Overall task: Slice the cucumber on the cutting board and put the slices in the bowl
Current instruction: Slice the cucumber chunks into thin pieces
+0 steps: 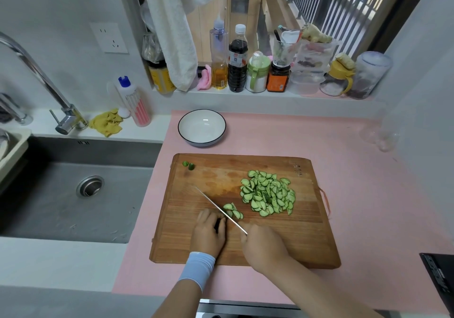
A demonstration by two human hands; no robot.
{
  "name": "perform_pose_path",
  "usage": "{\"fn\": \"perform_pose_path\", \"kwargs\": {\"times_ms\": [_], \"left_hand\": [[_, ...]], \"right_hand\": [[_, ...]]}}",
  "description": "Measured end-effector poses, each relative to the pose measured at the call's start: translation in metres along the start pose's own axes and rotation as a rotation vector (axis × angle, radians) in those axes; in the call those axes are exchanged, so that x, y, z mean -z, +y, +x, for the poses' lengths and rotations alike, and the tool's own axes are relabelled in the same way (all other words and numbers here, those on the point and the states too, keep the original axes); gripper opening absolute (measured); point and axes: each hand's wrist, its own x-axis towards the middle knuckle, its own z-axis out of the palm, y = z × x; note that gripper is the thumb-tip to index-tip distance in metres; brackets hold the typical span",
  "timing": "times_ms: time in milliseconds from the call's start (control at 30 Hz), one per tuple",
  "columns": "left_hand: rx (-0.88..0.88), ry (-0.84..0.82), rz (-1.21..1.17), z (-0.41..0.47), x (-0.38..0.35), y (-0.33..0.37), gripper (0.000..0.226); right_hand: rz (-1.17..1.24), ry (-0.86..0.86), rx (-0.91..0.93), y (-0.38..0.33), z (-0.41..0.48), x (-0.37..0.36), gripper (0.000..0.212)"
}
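Observation:
A wooden cutting board (245,244) lies on the pink counter. My left hand (208,231) curls over the last dark piece of cucumber (217,224), mostly hidden under the fingers. My right hand (264,244) grips a knife (218,208) whose thin blade runs up and left, right beside the left fingers. A few fresh slices (233,210) lie to the right of the blade. A big pile of half-moon cucumber slices (269,196) covers the board's right middle. Two cucumber ends (188,165) sit at the far left corner. The white bowl (202,127) with a dark rim stands empty behind the board.
A steel sink (81,190) and tap (49,89) lie to the left. Bottles and jars (245,67) line the windowsill behind the bowl. A dish soap bottle (134,101) and yellow cloth (106,122) sit by the tap. A black appliance edge (439,281) shows at the right.

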Motion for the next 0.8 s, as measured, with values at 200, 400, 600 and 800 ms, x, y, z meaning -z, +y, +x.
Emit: {"fn": "perform_pose_path", "kwargs": {"times_ms": [200, 400, 600, 800], "left_hand": [[0.028, -0.01, -0.008, 0.001, 0.0, 0.001, 0.015], [0.036, -0.009, -0.01, 0.0, -0.001, 0.0, 0.021], [0.057, -0.021, -0.008, -0.001, -0.001, -0.002, 0.021], [0.048, -0.018, 0.002, 0.001, -0.002, -0.003, 0.01]], "right_hand": [[-0.002, 0.053, 0.028, 0.002, -0.006, -0.004, 0.035], [0.037, 0.067, 0.035, 0.012, -0.022, -0.003, 0.026], [0.0, 0.045, 0.018, 0.017, -0.025, -0.003, 0.022], [0.052, 0.033, 0.006, 0.007, -0.011, -0.003, 0.028]]}}
